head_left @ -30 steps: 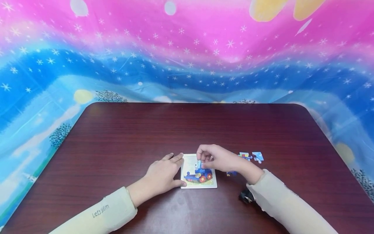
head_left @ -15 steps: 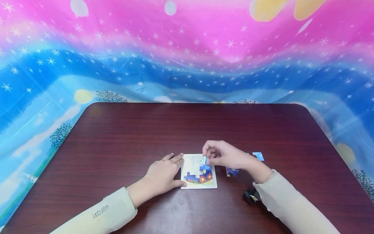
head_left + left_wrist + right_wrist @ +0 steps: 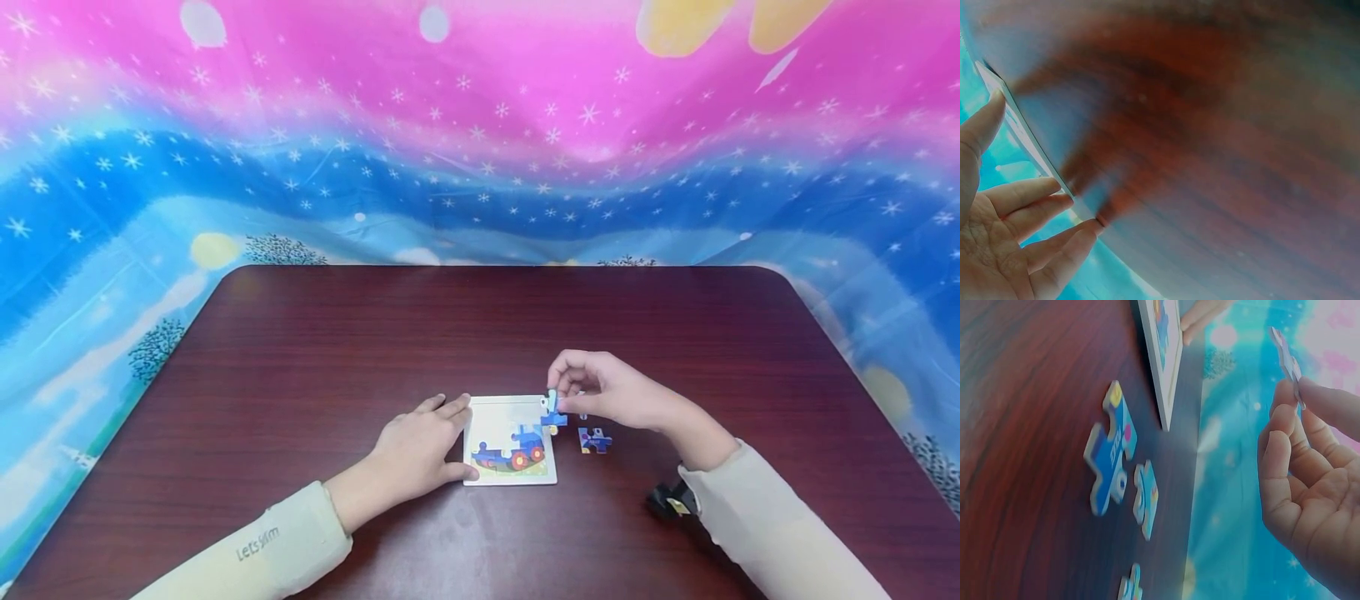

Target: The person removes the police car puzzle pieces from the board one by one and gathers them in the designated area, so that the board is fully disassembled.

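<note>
A square jigsaw board lies on the table, partly filled with pieces showing a blue vehicle with red wheels. My left hand rests along its left edge, with thumb and fingers spread. In the left wrist view those fingers touch the board's rim. My right hand pinches a blue jigsaw piece between thumb and fingertips, above the board's right edge. The right wrist view shows this held piece edge-on. Below that hand, a loose blue jigsaw piece lies right of the board.
Two more loose pieces, a small piece and a partly cropped piece, lie on the dark wood table. A black object sits at the right sleeve's cuff. A patterned cloth hangs behind the table.
My right hand has moved right, carrying the pinched jigsaw piece from over the picture to the board's right edge. My left hand has stayed in place.
</note>
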Demonstrator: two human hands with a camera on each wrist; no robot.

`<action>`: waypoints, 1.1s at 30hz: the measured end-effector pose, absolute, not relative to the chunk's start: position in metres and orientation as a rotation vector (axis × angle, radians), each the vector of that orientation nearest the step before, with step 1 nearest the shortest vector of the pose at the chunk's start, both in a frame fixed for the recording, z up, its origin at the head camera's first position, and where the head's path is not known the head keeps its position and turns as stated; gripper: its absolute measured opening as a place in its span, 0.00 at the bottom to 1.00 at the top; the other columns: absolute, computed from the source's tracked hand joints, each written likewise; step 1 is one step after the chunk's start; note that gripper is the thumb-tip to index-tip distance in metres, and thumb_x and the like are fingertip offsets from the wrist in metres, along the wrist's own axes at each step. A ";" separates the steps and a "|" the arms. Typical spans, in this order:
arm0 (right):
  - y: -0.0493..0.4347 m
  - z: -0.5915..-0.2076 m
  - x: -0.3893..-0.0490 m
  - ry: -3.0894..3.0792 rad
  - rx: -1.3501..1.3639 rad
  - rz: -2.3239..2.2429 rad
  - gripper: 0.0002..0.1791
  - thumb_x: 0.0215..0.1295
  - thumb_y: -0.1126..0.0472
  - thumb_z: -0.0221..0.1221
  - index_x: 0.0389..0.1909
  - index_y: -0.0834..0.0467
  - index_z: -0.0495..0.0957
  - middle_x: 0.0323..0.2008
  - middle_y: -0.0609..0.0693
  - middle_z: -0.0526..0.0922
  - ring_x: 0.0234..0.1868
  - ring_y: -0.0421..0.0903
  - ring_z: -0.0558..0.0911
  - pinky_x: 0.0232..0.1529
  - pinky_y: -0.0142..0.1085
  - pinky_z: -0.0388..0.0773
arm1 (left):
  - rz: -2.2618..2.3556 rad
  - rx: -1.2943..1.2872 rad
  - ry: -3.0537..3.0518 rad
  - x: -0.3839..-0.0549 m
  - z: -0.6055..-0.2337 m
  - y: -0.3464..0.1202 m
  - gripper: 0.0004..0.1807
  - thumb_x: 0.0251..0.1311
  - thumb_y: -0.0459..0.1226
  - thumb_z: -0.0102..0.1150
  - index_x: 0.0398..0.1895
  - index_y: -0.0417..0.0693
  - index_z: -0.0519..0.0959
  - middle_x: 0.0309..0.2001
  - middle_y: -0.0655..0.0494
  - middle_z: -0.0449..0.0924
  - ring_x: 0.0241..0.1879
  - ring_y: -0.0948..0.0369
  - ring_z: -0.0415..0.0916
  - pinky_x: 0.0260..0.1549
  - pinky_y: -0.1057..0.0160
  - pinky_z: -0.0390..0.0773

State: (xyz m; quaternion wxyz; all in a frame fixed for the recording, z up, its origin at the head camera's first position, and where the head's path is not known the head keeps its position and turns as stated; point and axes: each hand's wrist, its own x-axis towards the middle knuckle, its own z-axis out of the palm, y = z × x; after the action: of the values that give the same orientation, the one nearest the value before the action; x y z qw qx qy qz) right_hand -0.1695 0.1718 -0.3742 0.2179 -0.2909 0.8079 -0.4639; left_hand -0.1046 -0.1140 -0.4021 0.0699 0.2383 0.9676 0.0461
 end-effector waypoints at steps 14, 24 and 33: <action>0.206 -0.378 -0.164 2.292 -0.760 -1.285 0.09 0.65 0.66 0.63 0.44 0.58 0.77 0.32 0.50 0.81 0.34 0.43 0.80 0.37 0.33 0.79 | 0.128 0.717 2.909 -0.104 -0.402 -0.114 0.44 0.49 0.63 0.68 0.65 0.47 0.76 0.71 0.56 0.69 0.68 0.48 0.71 0.49 0.44 0.82; 0.233 -0.384 -0.154 2.315 -0.720 -1.269 0.10 0.66 0.64 0.63 0.46 0.60 0.76 0.33 0.51 0.82 0.35 0.47 0.81 0.38 0.33 0.80 | 0.119 0.736 2.912 -0.104 -0.402 -0.113 0.44 0.50 0.63 0.68 0.65 0.47 0.76 0.71 0.55 0.70 0.68 0.48 0.71 0.48 0.44 0.83; 0.251 -0.390 -0.149 2.313 -0.721 -1.240 0.12 0.66 0.66 0.62 0.47 0.64 0.75 0.32 0.51 0.81 0.34 0.49 0.81 0.36 0.32 0.80 | 0.118 0.736 2.918 -0.104 -0.402 -0.113 0.44 0.49 0.63 0.69 0.65 0.47 0.76 0.71 0.55 0.70 0.67 0.48 0.72 0.48 0.45 0.83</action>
State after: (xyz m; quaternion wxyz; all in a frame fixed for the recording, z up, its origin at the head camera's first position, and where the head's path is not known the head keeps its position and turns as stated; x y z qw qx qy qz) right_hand -0.1491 0.2507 -0.3898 0.2082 -0.2592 0.8312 -0.4457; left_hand -0.1044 -0.1134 -0.4023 0.0649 0.2439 0.9668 0.0393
